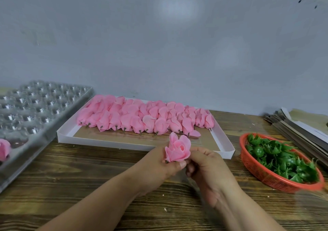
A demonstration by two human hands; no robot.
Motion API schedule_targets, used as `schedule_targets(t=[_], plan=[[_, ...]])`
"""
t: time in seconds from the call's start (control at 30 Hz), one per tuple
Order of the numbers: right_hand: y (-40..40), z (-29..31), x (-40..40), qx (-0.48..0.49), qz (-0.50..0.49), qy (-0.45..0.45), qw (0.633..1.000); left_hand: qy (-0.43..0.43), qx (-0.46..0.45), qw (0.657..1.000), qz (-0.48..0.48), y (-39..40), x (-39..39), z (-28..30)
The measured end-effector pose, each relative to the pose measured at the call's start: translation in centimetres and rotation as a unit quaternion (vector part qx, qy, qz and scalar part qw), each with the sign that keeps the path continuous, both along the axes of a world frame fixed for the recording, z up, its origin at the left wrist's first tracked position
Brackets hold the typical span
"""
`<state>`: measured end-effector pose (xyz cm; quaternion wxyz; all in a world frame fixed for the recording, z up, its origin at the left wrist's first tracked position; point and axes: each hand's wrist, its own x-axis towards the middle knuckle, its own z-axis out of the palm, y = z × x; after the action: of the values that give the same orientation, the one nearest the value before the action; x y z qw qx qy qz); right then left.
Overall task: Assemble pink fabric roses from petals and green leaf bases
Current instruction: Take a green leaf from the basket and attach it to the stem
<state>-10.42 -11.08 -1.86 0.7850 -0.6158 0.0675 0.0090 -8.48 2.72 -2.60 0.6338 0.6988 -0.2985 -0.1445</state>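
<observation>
Wooden table [74,186], dark grained planks, set against a plain grey wall [159,44].

Pink rose [177,150]: one fabric bloom, held above the table near its centre, petals up, short dark stem end showing below at the left.

Left hand [159,167]: fingers and thumb closed on the base of the rose, thumb across the front.

Right hand [207,167]: touching the left hand, fingers curled narrow just under the bloom at its right side; whether anything lies inside the curled fingers cannot be told.

White tray [113,143]: shallow, cardboard-lined, just behind the hands. Contents: rows of pink petal buds [145,117] with stubby stems, packed against the far edge; near part bare.

Red basket [260,174]: oval plastic mesh, right of the tray, holding a heap of green leaf bases [284,158].

Clear moulded tray [35,106]: many round wells, at the left, with one finished rose [4,149] in a near well.

Stack of flat cardboard [301,129]: far right, behind the basket.
</observation>
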Motion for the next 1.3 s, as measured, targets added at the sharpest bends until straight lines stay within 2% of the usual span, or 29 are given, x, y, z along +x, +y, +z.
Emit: schedule_targets(t=[0.17,0.27,0.37,0.43,0.67,0.87,1.0,1.17,1.3], plan=[[0.1,0.2,-0.5,-0.027,0.015,-0.048,0.998,0.016,0.017,0.999,0.032,0.0,0.0,-0.2],[-0.2,0.5,-0.5,-0.025,0.040,-0.075,0.996,0.077,-0.024,0.996,0.047,-0.1,0.1,-0.4],[-0.2,0.4,-0.4,-0.031,0.057,-0.100,0.993,0.173,-0.093,0.979,0.053,-0.2,0.3,-0.4],[0.1,0.3,-0.4,-0.056,0.063,-0.127,0.988,0.204,-0.114,0.971,0.055,-0.2,0.4,-0.4],[0.2,0.0,-0.3,-0.096,0.045,-0.187,0.977,0.231,-0.149,0.961,0.035,-0.2,0.4,-0.4],[-0.4,-0.1,0.0,-0.190,0.018,-0.216,0.958,0.222,-0.153,0.962,-0.051,0.2,0.3,-0.1],[-0.4,0.1,-0.1,-0.177,0.047,-0.205,0.962,0.219,-0.141,0.963,-0.074,0.3,0.4,0.0],[-0.7,0.3,0.2,-0.191,0.052,-0.223,0.955,0.216,-0.128,0.966,-0.061,0.2,0.1,0.2],[-0.8,0.6,0.0,-0.238,0.078,-0.238,0.938,0.240,-0.136,0.961,-0.013,0.1,0.2,0.3]])
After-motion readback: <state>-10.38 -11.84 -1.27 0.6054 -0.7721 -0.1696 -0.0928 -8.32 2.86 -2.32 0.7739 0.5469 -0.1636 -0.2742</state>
